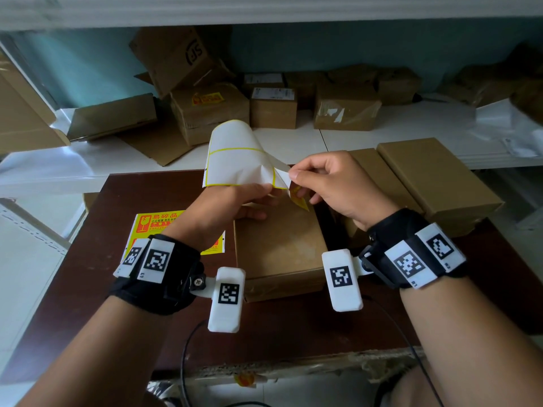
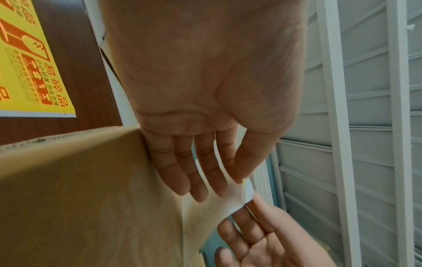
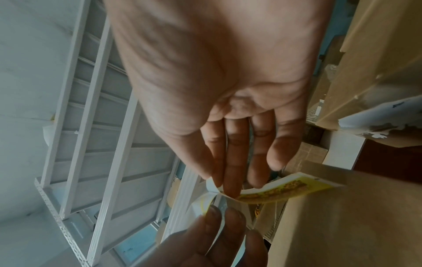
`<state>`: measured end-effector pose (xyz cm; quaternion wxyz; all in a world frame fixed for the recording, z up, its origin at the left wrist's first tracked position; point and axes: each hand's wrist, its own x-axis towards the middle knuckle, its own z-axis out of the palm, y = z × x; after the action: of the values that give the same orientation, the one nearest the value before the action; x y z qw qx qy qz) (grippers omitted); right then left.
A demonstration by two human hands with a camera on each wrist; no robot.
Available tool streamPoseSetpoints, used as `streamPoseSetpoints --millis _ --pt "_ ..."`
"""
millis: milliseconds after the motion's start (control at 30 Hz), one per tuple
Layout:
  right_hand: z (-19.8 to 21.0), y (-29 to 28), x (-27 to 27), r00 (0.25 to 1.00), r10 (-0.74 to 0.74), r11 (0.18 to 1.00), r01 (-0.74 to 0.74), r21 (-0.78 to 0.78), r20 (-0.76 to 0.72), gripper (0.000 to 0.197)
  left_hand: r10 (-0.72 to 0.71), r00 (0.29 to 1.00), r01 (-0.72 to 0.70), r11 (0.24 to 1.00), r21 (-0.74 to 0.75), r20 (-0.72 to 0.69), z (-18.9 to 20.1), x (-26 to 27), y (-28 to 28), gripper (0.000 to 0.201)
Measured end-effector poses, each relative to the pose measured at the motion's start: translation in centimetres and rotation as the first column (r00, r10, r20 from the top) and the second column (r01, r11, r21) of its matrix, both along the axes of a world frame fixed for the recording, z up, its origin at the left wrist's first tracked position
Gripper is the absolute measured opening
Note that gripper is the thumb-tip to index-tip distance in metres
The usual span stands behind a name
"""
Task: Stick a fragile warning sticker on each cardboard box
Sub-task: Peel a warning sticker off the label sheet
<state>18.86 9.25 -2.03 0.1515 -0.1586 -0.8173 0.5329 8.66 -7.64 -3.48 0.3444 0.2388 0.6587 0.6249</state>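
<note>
We are looking down at a dark brown table with white shelves behind it. At the far left of the table, a sheet of yellow fragile stickers is lying flat, partly hidden under our left wrist. Our left hand is hovering just right of that sheet, its thumb and fingers pinching the lower edge of a white backing sheet, which is curling upward and showing thin yellow outlines where stickers sat. From the left wrist view, the thumb is pressing the paper against the forefinger while the other fingers are lying nearly straight.

Directly beneath both hands, a closed cardboard box is sitting on the table, its top plain brown. Just above its far edge, a yellow fragile sticker is hanging, half peeled from the backing sheet. Our right hand is pinching the sticker's white corner between thumb and fingertips, with the remaining fingers curled.

To the right, two more flat cardboard boxes are lying side by side at the table's edge. On the shelf behind, a jumble of other boxes is piled up; one of them is carrying a yellow label.
</note>
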Motion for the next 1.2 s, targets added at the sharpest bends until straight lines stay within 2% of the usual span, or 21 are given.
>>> streamPoseSetpoints --millis 200,367,533,767,1000,1100,1200 --pt "-0.2 -0.1 -0.1 0.999 -0.018 1.000 0.018 0.016 -0.030 0.011 -0.034 0.999 0.034 0.999 0.005 -0.016 0.0 0.1 0.1 0.024" --pt "-0.3 -0.4 -0.2 0.999 -0.006 0.995 0.011 0.100 -0.051 0.010 0.009 1.000 -0.008 0.999 0.043 -0.008 0.3 0.5 0.4 0.025" --pt "-0.4 -0.6 -0.4 0.999 0.009 0.990 -0.004 0.144 -0.032 0.011 0.066 0.998 -0.066 0.998 0.005 0.001 0.0 0.4 0.7 0.024" --pt "-0.4 -0.6 -0.3 1.000 0.007 0.993 -0.004 0.120 -0.025 0.012 0.108 0.994 -0.108 0.994 0.030 0.002 -0.2 0.2 0.7 0.011" --pt "-0.3 -0.6 -0.3 0.999 0.035 0.995 -0.033 0.096 -0.022 0.010 0.117 0.992 -0.115 0.993 0.030 -0.045 -0.1 0.1 0.7 0.018" --pt "-0.2 -0.8 -0.3 0.996 0.089 0.994 -0.089 0.062 -0.002 0.012 0.109 0.988 -0.109 0.994 0.006 -0.106 -0.1 0.0 0.7 0.023" --pt "-0.2 -1.0 -0.4 0.997 0.078 0.996 -0.078 0.037 0.003 0.007 0.111 0.980 -0.115 0.993 -0.014 -0.163 0.0 0.2 0.8 0.020"
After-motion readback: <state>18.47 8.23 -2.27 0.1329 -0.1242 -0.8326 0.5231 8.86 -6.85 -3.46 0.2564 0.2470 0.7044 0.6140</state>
